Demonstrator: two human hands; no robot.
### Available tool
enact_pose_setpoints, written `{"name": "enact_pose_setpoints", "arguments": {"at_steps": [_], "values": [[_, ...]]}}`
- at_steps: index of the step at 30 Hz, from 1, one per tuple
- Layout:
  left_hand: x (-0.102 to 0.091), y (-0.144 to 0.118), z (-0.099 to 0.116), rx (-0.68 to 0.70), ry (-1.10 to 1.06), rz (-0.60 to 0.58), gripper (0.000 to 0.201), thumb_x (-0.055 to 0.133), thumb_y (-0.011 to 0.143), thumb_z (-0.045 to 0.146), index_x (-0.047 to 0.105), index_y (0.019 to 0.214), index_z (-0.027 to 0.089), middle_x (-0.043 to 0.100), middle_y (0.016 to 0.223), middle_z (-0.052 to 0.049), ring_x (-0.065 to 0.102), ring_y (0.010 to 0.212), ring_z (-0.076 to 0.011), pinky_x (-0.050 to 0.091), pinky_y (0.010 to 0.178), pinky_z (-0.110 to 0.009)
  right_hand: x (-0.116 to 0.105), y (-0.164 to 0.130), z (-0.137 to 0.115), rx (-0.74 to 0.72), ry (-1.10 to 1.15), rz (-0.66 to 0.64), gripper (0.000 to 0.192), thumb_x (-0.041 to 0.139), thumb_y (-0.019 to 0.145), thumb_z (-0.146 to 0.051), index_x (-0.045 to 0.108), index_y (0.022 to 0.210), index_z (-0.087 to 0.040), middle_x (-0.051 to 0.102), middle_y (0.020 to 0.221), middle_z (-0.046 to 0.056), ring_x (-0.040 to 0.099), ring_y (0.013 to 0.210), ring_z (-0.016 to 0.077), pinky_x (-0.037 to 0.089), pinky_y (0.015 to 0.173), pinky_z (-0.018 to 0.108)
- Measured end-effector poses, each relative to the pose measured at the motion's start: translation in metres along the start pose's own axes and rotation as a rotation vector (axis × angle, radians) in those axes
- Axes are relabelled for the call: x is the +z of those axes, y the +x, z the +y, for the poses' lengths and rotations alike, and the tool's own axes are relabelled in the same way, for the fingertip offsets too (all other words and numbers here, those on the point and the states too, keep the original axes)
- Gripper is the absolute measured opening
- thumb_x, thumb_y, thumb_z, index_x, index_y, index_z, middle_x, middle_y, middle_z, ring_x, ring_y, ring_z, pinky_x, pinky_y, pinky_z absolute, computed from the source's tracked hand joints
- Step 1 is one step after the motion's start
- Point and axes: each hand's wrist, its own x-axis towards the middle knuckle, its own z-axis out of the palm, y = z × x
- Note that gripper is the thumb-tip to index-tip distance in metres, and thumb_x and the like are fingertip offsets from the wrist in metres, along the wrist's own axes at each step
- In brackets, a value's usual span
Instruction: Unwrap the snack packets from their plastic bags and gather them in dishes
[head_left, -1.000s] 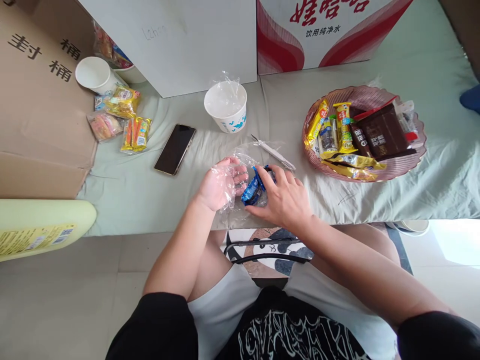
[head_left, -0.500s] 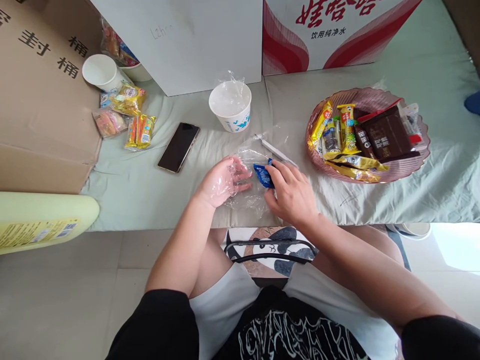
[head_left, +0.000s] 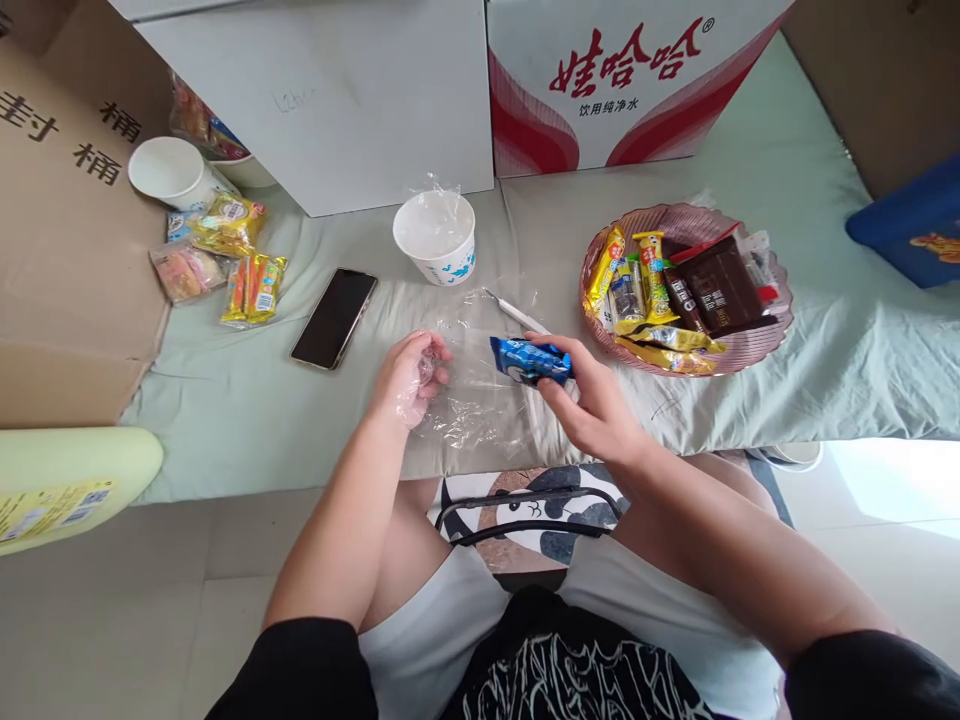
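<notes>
My right hand [head_left: 592, 400] holds a small blue snack packet [head_left: 529, 360] just above the pale green cloth. My left hand [head_left: 409, 385] wears a thin clear plastic glove, with its fingers curled in, and rests on a sheet of clear plastic film [head_left: 480, 400] lying on the cloth between my hands. A slim white tool [head_left: 517, 315] lies just behind the packet.
A pink plate [head_left: 772, 330] heaped with wrapped snacks sits to the right. A paper cup lined with plastic [head_left: 435, 235], a black phone [head_left: 334, 318], loose snack packets [head_left: 232, 260] and another cup [head_left: 165, 172] lie left. Cardboard boxes stand along the back and left.
My right hand has lifted the blue packet off the film and turned it level. The gloved left hand's fingers have curled in. The camera has shifted slightly.
</notes>
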Motion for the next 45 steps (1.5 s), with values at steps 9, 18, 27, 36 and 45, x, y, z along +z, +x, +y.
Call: {"name": "enact_pose_setpoints", "arguments": {"at_steps": [9,18,27,36,45], "values": [[0.0,0.004,-0.005,-0.003,0.018,-0.094,0.018,0.066,0.073,0.035,0.059,0.08,0.02,0.051,0.046,0.007,0.03,0.028,-0.0042,0.012,0.03,-0.016,-0.031,-0.006,-0.014,-0.228,0.015,0.441,0.037,0.055,0.099,-0.046,0.058,0.132,-0.03,0.063,0.133,0.012,0.061,0.13,0.0329,0.051,0.111,0.058],[0.001,0.0,-0.005,-0.044,0.096,-0.207,0.022,0.07,0.072,0.038,0.061,0.081,0.02,0.049,0.04,0.006,0.022,0.027,-0.0037,0.01,0.031,-0.016,-0.083,0.033,0.015,-0.085,-0.621,0.571,0.036,0.06,0.093,-0.028,0.066,0.128,-0.027,0.061,0.123,0.015,0.062,0.118,0.0361,0.053,0.102,0.06],[0.001,-0.006,-0.005,0.067,-0.196,-0.267,0.012,0.065,0.075,0.027,0.062,0.068,0.018,0.068,0.067,-0.003,0.066,0.058,-0.0125,0.054,0.054,-0.021,-0.041,-0.006,-0.023,-0.199,-0.402,0.328,0.033,0.059,0.095,-0.036,0.061,0.125,-0.022,0.061,0.112,0.011,0.063,0.104,0.0272,0.057,0.09,0.048],[-0.031,-0.013,-0.003,0.213,-0.465,-0.142,0.028,0.055,0.088,0.041,0.057,0.066,0.024,0.072,0.081,0.0,0.071,0.082,-0.0216,0.061,0.076,-0.041,-0.011,-0.016,-0.009,0.015,-0.007,0.175,0.069,0.068,0.092,-0.049,0.043,0.152,-0.026,0.057,0.139,0.016,0.059,0.127,0.0305,0.057,0.1,0.051],[-0.022,-0.015,-0.003,0.182,-0.11,-0.243,0.029,0.067,0.071,0.05,0.059,0.074,0.021,0.071,0.09,-0.005,0.072,0.08,-0.023,0.061,0.075,-0.041,0.009,0.004,0.0,0.19,0.357,0.12,0.051,0.065,0.089,-0.066,0.072,0.112,-0.022,0.078,0.116,0.01,0.074,0.111,0.0278,0.056,0.104,0.052]]}}
